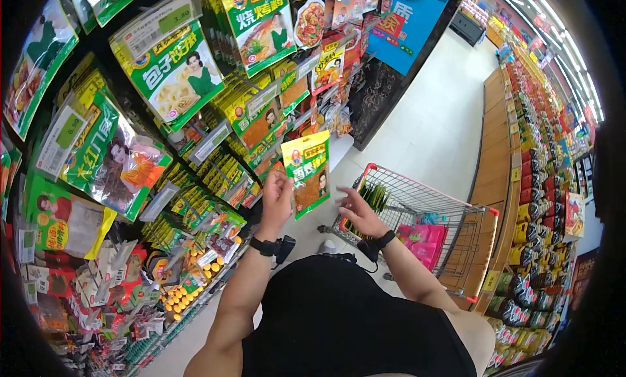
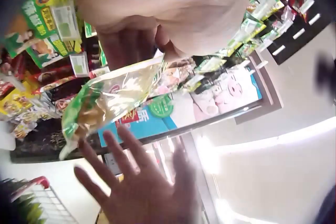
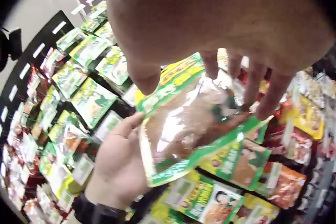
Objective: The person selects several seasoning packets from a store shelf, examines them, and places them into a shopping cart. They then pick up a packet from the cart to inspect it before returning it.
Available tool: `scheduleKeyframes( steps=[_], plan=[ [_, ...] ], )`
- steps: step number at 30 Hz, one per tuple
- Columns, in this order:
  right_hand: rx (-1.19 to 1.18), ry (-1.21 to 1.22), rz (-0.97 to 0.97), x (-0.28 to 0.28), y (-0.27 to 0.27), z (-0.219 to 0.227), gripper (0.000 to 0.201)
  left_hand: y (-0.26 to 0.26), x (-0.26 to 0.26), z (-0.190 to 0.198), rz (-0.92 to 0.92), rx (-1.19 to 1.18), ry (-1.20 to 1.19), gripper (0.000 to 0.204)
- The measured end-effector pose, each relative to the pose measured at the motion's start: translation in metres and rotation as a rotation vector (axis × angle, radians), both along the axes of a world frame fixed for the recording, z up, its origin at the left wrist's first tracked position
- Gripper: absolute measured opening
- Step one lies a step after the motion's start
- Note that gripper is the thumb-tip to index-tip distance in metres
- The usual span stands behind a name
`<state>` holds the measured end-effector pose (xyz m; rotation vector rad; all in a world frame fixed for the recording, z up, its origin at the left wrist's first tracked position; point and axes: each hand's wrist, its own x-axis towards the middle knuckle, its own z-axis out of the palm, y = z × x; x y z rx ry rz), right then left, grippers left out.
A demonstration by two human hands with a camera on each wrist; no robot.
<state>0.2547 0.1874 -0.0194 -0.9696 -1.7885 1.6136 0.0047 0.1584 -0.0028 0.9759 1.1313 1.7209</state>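
A green and yellow seasoning packet [image 1: 307, 175] is held upright by its left edge in the left hand [image 1: 278, 197], thumb on the front. Just right of the packet, the right hand [image 1: 360, 212] has its fingers spread and holds nothing. From the left wrist view, the packet [image 2: 113, 98] appears edge-on and tilted under the left hand [image 2: 168, 11], with the right hand [image 2: 149, 192] close below it. In the right wrist view, the left hand [image 3: 122, 161] grips the edge of the shiny packet [image 3: 184, 124], while the right hand [image 3: 220, 19] hangs over it, fingers apart.
Racks of hanging packets [image 1: 176, 77] with price tags fill the left side. A shopping cart [image 1: 417, 197] holding a pink package [image 1: 422, 243] and green leafy goods [image 1: 374, 199] stands right of the hands. Beyond the cart runs a long stocked shelf [image 1: 531, 181].
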Motion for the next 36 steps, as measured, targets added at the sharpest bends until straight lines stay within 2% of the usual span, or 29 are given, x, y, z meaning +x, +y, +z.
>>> scheduleKeyframes(
  steps=[2, 4, 6, 7, 8, 9, 11, 13, 14, 15, 18, 19, 22, 23, 26, 27, 30, 31, 34, 35, 36],
  plan=[
    [0.155, 0.126, -0.07, -0.031, -0.005, 0.024, 0.055, -0.002, 0.016, 0.001, -0.054, 0.007, 0.071, 0.009],
    [-0.006, 0.32, -0.052, -0.049, -0.003, 0.006, 0.058, -0.01, 0.034, 0.012, -0.112, 0.022, 0.282, 0.01],
    [-0.224, 0.463, -0.065, -0.056, -0.003, 0.001, 0.06, -0.019, 0.045, 0.027, -0.129, 0.092, 0.633, 0.015],
    [-0.362, 0.506, -0.092, -0.057, -0.005, 0.002, 0.06, -0.022, 0.045, 0.031, -0.119, 0.174, 0.728, 0.02],
    [-0.501, 0.548, -0.119, -0.059, -0.007, 0.002, 0.06, -0.026, 0.041, 0.034, -0.16, 0.146, 0.694, 0.02],
    [-0.443, 0.588, -0.186, -0.066, -0.013, 0.0, 0.052, -0.029, 0.039, 0.037, -0.205, 0.12, 0.658, 0.021],
    [-0.509, 0.567, -0.267, -0.06, -0.01, 0.001, 0.043, -0.035, 0.031, 0.035, -0.272, 0.063, 0.541, 0.026],
    [-0.502, 0.578, -0.318, -0.057, -0.011, -0.003, 0.031, -0.044, 0.019, 0.034, -0.17, 0.017, 0.565, 0.029],
    [-0.5, 0.555, -0.314, -0.056, -0.013, -0.004, 0.032, -0.049, 0.012, 0.033, -0.118, -0.005, 0.577, 0.031],
    [-0.497, 0.534, -0.311, -0.053, -0.015, -0.005, 0.032, -0.048, 0.003, 0.021, 0.011, 0.081, 0.695, 0.034],
    [-0.523, 0.486, -0.302, -0.052, -0.018, -0.004, 0.033, -0.058, -0.008, 0.033, 0.183, -0.04, 0.685, 0.035],
    [-0.524, 0.483, -0.299, -0.054, -0.02, -0.004, 0.033, -0.06, -0.01, 0.024, 0.159, -0.074, 0.599, 0.033],
    [-0.408, 0.34, -0.247, -0.064, -0.024, 0.001, 0.035, -0.068, -0.03, -0.006, -0.344, -0.207, 0.37, 0.031],
    [-0.347, 0.271, -0.223, -0.069, -0.025, 0.004, 0.036, -0.073, -0.031, -0.01, -0.33, -0.217, 0.387, 0.027],
    [-0.181, 0.189, -0.309, -0.09, -0.027, 0.018, 0.034, -0.078, -0.037, -0.008, -0.176, -0.201, 0.451, 0.025],
    [-0.208, 0.219, -0.325, -0.092, -0.02, -0.003, 0.034, -0.078, -0.037, -0.006, -0.084, -0.137, 0.445, 0.022],
    [-0.288, 0.059, -0.472, -0.099, -0.02, -0.026, 0.036, -0.082, -0.05, 0.003, -0.005, -0.212, 0.52, 0.018],
    [-0.32, 0.1, -0.347, -0.099, -0.023, -0.023, 0.047, -0.083, -0.056, 0.0, -0.005, -0.228, 0.565, 0.018],
    [-0.378, 0.303, -0.021, -0.119, -0.045, 0.001, 0.055, -0.086, -0.061, -0.009, 0.075, -0.201, 0.804, 0.02],
    [-0.31, 0.297, 0.059, -0.125, -0.049, 0.0, 0.061, -0.087, -0.059, -0.01, 0.093, -0.178, 0.797, 0.022],
    [-0.313, 0.319, 0.046, -0.13, -0.051, -0.003, 0.062, -0.087, -0.055, -0.011, 0.11, -0.155, 0.79, 0.025]
  ],
)
